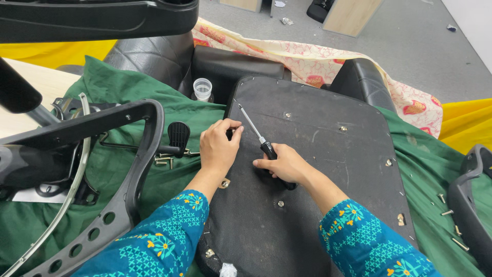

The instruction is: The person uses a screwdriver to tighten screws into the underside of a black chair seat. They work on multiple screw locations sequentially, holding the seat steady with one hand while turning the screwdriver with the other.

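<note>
An upturned black chair seat (318,154) lies in front of me, its fabric underside dotted with screw holes. My right hand (284,165) grips the black handle of a screwdriver (254,131), whose shaft points up and left toward the seat's left edge. My left hand (219,146) pinches that left edge, fingers closed near the screwdriver tip. Both sleeves are teal with a patterned print.
A black armrest frame (130,179) and chair mechanism (46,154) lie at left on green cloth (118,87). Loose screws (166,160) sit near a black lever (178,136); more screws (451,225) lie at right beside another armrest (469,205). A small clear cup (203,88) stands behind.
</note>
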